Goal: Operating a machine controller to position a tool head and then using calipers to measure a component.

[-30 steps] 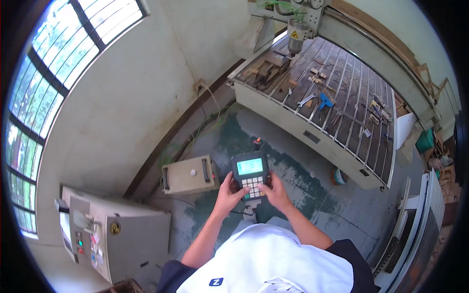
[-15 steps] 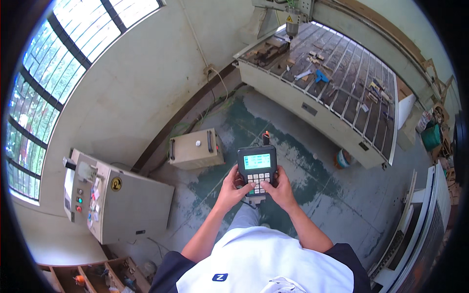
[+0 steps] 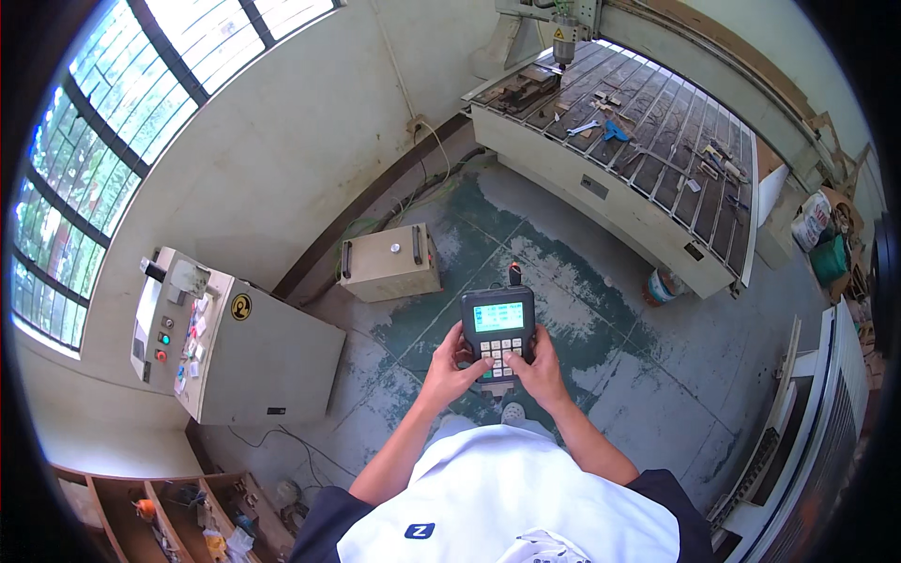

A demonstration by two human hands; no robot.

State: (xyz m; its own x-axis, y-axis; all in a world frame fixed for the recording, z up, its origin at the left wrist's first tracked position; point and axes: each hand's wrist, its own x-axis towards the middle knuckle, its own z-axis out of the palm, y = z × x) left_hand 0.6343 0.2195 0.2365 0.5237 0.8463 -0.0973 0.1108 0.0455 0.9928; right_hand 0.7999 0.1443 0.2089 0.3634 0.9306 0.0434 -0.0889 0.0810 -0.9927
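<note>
A black handheld controller [image 3: 499, 298] with a lit screen and rows of pale keys is held out in front of my body. My left hand [image 3: 449, 369] grips its left side, and the thumb lies on the lower left keys. On the other side my right hand [image 3: 542, 369] wraps the edge, its thumb on the keys near the middle. A short antenna with an orange tip stands up from the controller's top. The fingers behind the controller are mostly hidden.
A large machine bed [image 3: 657, 122] with slats, a spindle [image 3: 563, 47] and scattered tools stands ahead right. Left are a control cabinet [image 3: 272, 352] and a beige metal box [image 3: 389, 263]. A wooden compartment shelf [image 3: 127, 507] is lower left; a bucket [image 3: 662, 288] sits beneath the bed.
The view has shifted slightly, so the room's things appear moved. My shoe now shows below the controller. Both hands still hold the controller, and my right thumb has moved slightly on the keys.
</note>
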